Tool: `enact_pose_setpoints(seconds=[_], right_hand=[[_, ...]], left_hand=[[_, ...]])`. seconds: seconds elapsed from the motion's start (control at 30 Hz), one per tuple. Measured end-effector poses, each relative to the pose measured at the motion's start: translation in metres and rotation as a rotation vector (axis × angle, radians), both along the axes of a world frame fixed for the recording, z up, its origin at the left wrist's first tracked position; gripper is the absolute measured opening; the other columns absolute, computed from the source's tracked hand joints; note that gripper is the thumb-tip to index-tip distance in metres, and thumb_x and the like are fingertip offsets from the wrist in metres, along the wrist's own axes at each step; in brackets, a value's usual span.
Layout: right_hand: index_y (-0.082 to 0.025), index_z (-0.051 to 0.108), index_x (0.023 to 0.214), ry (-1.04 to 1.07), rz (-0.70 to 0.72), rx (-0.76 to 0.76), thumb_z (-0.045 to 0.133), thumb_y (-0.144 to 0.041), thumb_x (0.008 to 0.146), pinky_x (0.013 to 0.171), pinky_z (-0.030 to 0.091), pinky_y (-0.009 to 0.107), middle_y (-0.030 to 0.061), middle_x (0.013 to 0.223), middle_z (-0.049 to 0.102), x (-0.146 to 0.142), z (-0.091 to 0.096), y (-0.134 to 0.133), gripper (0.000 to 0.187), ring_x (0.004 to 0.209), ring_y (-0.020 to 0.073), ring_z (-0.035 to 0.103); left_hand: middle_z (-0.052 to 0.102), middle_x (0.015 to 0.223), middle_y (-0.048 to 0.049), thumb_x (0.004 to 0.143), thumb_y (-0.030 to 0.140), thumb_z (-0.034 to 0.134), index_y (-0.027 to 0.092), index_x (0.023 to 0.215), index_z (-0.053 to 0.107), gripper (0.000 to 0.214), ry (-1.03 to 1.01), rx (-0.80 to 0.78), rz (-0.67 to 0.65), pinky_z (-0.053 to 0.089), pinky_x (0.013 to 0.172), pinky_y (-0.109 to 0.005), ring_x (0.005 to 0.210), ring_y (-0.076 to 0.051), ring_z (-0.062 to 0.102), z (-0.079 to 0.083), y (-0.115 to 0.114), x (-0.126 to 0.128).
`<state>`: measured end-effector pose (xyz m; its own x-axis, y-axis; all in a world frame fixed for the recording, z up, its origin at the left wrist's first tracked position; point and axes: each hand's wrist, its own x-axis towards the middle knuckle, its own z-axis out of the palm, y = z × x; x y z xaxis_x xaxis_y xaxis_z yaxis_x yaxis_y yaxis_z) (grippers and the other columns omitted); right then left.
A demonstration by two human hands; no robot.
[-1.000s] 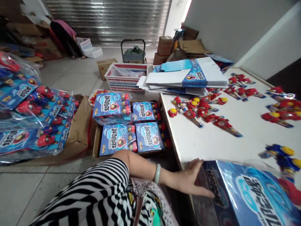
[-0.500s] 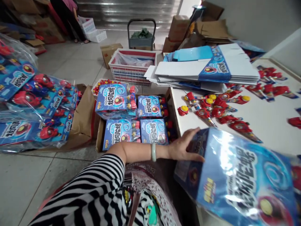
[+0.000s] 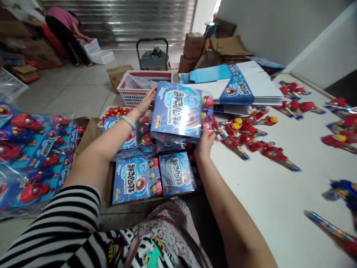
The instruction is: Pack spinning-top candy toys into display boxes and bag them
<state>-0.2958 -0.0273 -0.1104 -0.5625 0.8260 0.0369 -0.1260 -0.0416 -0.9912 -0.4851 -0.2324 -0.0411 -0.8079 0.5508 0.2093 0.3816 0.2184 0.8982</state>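
A blue toy box [image 3: 178,109] in clear wrap, with toys showing at its right end, is held between my two hands above an open carton [image 3: 109,186]. My left hand [image 3: 146,102] presses against its left side, fingers stretched toward the far corner. At its near right corner, my right hand [image 3: 205,143] grips the box, part of the fingers hidden behind it. Below, in the carton, sit more blue toy boxes [image 3: 131,178]; the held one partly covers those at the back.
To the right, a white table [image 3: 237,201] bears scattered red toys [image 3: 275,153] and a stack of flat box blanks [image 3: 251,85]. Wrapped toy packs [image 3: 36,149] lie at left. Beyond the carton stand a white basket [image 3: 134,95] and a trolley [image 3: 152,56]. Another person [image 3: 63,29] bends over white crates.
The toy box has moved from over the table at lower right to above the carton. My right hand has come into view, and my left hand has shifted leftward on the box.
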Motion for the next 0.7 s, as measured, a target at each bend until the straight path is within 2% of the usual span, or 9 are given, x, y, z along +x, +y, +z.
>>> enact_pose_setpoints(seconds=[0.1,0.13,0.23,0.3,0.4,0.5,0.57,0.63,0.7], right_hand=[[-0.021,0.047,0.112,-0.122,0.007,0.007,0.044,-0.064,0.086,0.101,0.050,0.041,0.0105,0.119,0.063,-0.022,-0.037,-0.001,0.051,0.114,0.0215,0.063],[-0.020,0.047,0.113,-0.150,0.013,0.011,0.043,-0.063,0.086,0.101,0.050,0.041,0.0112,0.120,0.063,-0.025,-0.048,0.001,0.051,0.114,0.0219,0.062],[-0.017,0.049,0.116,-0.204,0.047,0.031,0.043,-0.057,0.087,0.103,0.048,0.041,0.0128,0.121,0.063,-0.026,-0.077,0.011,0.050,0.115,0.0227,0.062],[-0.017,0.052,0.117,-0.237,0.089,0.062,0.046,-0.054,0.086,0.105,0.047,0.043,0.0121,0.120,0.065,-0.028,-0.087,0.018,0.048,0.113,0.0229,0.062],[-0.018,0.055,0.121,-0.269,0.166,0.136,0.054,-0.052,0.083,0.107,0.046,0.044,0.0117,0.122,0.066,-0.028,-0.092,0.027,0.051,0.114,0.0240,0.062],[-0.015,0.051,0.134,-0.276,0.203,0.203,0.054,-0.048,0.085,0.113,0.041,0.044,0.0165,0.138,0.058,-0.018,-0.091,0.033,0.058,0.128,0.0252,0.055],[-0.014,0.047,0.140,-0.282,0.216,0.269,0.051,-0.045,0.089,0.115,0.039,0.045,0.0183,0.144,0.053,-0.006,-0.088,0.037,0.060,0.134,0.0254,0.051],[-0.016,0.044,0.144,-0.296,0.220,0.433,0.048,-0.041,0.091,0.113,0.041,0.048,0.0178,0.145,0.052,0.007,-0.083,0.042,0.059,0.136,0.0265,0.049],[-0.019,0.042,0.148,-0.306,0.235,0.688,0.045,-0.037,0.094,0.113,0.041,0.051,0.0163,0.148,0.050,0.017,-0.074,0.047,0.057,0.139,0.0272,0.046]], left_hand=[[0.067,0.112,-0.0141,0.096,0.073,0.017,0.020,0.146,0.041,0.077,-0.195,-0.031,0.064,0.052,0.077,-0.036,0.092,-0.022,0.068,-0.023,-0.004,-0.026],[0.068,0.105,-0.0137,0.096,0.074,0.017,0.019,0.143,0.044,0.077,-0.231,-0.097,0.087,0.053,0.074,-0.036,0.087,-0.023,0.069,-0.029,-0.004,-0.032],[0.071,0.090,-0.0134,0.094,0.073,0.029,0.014,0.129,0.056,0.074,-0.241,-0.388,0.119,0.053,0.070,-0.036,0.078,-0.025,0.070,-0.042,-0.002,-0.046],[0.072,0.091,-0.0133,0.091,0.068,0.046,0.012,0.115,0.064,0.064,-0.171,-0.606,0.120,0.054,0.077,-0.035,0.086,-0.027,0.071,-0.047,0.002,-0.054],[0.073,0.107,-0.0140,0.083,0.053,0.065,0.010,0.108,0.068,0.050,-0.042,-0.798,0.137,0.051,0.093,-0.033,0.106,-0.030,0.067,-0.054,0.010,-0.062],[0.068,0.124,-0.0156,0.085,0.040,0.064,0.010,0.118,0.066,0.045,0.007,-0.816,0.128,0.046,0.102,-0.033,0.118,-0.030,0.063,-0.059,0.015,-0.059],[0.063,0.134,-0.0173,0.088,0.037,0.059,0.009,0.128,0.060,0.049,0.035,-0.807,0.127,0.043,0.108,-0.034,0.125,-0.029,0.059,-0.059,0.013,-0.053],[0.054,0.144,-0.0195,0.089,0.035,0.058,0.006,0.140,0.051,0.059,0.085,-0.770,0.145,0.038,0.114,-0.035,0.134,-0.029,0.052,-0.057,0.003,-0.046],[0.046,0.152,-0.0202,0.090,0.035,0.057,0.005,0.146,0.043,0.065,0.159,-0.707,0.195,0.033,0.118,-0.036,0.141,-0.028,0.045,-0.051,-0.020,-0.039]])
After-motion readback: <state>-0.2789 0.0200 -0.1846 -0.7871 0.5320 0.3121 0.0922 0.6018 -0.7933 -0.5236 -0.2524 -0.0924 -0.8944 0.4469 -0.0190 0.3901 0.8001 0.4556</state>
